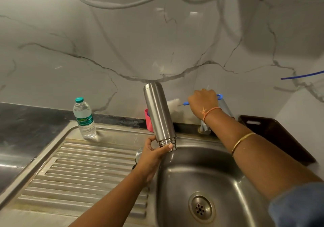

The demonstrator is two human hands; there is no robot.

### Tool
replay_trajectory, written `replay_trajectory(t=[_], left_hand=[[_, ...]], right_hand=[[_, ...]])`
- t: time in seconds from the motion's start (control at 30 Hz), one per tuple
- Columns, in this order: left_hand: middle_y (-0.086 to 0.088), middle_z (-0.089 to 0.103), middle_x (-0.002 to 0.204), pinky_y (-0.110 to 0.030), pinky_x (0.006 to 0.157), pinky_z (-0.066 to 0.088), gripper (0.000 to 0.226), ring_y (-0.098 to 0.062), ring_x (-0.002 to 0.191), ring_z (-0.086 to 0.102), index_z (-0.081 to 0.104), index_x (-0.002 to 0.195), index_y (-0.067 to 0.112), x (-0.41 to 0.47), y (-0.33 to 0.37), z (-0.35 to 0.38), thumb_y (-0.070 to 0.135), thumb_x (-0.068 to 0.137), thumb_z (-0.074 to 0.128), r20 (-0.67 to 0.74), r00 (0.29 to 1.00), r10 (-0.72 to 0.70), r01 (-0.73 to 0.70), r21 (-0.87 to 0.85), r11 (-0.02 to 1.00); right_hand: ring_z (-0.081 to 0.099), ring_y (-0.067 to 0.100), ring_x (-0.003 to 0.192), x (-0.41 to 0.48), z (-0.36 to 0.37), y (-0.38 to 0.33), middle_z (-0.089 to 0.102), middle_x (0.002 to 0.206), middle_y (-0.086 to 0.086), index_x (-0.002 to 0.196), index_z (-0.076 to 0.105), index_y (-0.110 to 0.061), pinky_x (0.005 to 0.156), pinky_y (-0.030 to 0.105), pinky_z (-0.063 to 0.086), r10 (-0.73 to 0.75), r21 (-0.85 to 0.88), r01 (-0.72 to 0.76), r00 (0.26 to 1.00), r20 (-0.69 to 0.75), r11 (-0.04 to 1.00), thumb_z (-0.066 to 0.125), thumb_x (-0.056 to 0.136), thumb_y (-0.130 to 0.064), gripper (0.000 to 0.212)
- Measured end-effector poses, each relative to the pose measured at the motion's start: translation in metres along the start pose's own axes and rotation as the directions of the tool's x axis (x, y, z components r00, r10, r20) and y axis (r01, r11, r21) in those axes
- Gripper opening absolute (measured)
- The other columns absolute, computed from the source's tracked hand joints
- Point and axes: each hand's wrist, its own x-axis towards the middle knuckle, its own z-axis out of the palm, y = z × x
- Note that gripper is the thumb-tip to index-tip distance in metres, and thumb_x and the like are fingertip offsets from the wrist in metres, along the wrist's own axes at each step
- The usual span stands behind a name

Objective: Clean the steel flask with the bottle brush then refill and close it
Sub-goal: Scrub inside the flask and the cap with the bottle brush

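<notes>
- Steel flask [158, 114] is held neck-down and slightly tilted above the left rim of the sink [228, 183].
- Left hand [150, 156] grips its threaded neck, thumb and fingers wrapped around it.
- Right hand [203, 104] has its fingers curled round the blue handle of the bottle brush [173, 105], whose white bristles point toward the flask.
- Plastic water bottle [84, 118] stands upright on the draining board [87, 170], well apart from the flask.

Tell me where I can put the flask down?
The ribbed drainboard is bare between the water bottle and the left hand. The dark counter left of it is free too. The back ledge is crowded: pink cup, tap, and the right hand holding the brush.
</notes>
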Motion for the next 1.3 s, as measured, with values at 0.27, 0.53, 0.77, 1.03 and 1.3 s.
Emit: replay_trajectory(t=[0.27,0.53,0.77,1.03,1.3], left_hand=[[-0.015,0.070,0.097,-0.032,0.081,0.055,0.068,-0.024,0.085,0.069,0.042,0.126,0.008,-0.001,-0.012,0.012,0.003,0.066,0.072,0.055,0.998,-0.037,0.036,0.029,0.999],[-0.015,0.068,0.104,-0.032,0.084,0.049,0.062,-0.025,0.090,0.066,0.044,0.124,0.007,-0.005,-0.012,0.023,0.015,0.068,0.071,0.079,0.992,-0.094,0.094,-0.002,0.996],[-0.012,0.064,0.093,-0.035,0.085,0.047,0.056,-0.020,0.080,0.059,0.046,0.124,0.011,-0.006,-0.026,0.028,0.021,0.075,0.069,0.031,0.976,-0.217,0.218,-0.036,0.975],[-0.012,0.064,0.102,-0.025,0.063,0.047,0.058,-0.019,0.087,0.061,0.041,0.132,0.001,-0.005,-0.041,0.043,0.009,0.081,0.068,0.002,0.973,-0.229,0.228,0.066,0.971],[-0.022,0.063,0.111,-0.035,0.076,0.048,0.096,-0.028,0.094,0.063,0.037,0.134,-0.002,-0.019,-0.041,0.062,0.011,0.053,0.086,0.058,0.980,-0.191,0.186,0.082,0.979]], right_hand=[[0.052,0.019,0.068,-0.035,0.016,0.031,0.056,0.079,0.002,0.101,0.064,-0.015,0.061,0.030,0.040,0.259,0.331,-0.280,0.960,0.106,0.901,0.053,0.090,-0.017,0.016],[0.046,0.013,0.062,-0.129,0.073,0.042,0.053,0.077,0.005,0.079,0.052,-0.015,0.054,0.026,0.034,0.287,0.657,-0.486,0.873,0.394,0.576,0.041,0.097,-0.019,0.021],[0.045,0.011,0.058,-0.201,0.110,0.023,0.051,0.068,-0.001,0.094,0.063,-0.010,0.049,0.020,0.031,0.302,0.777,-0.598,0.791,0.532,0.199,0.049,0.095,-0.017,0.015],[0.029,0.005,0.041,-0.236,0.113,0.004,0.039,0.059,-0.002,0.085,0.055,-0.012,0.033,0.015,0.021,0.185,0.745,-0.623,0.724,0.665,-0.237,0.049,0.093,-0.019,0.013],[0.029,0.002,0.037,-0.215,0.079,-0.028,0.064,0.089,0.011,0.090,0.056,-0.016,0.034,0.017,0.023,0.149,0.758,-0.457,0.804,0.576,-0.465,0.063,0.085,-0.041,0.027]])
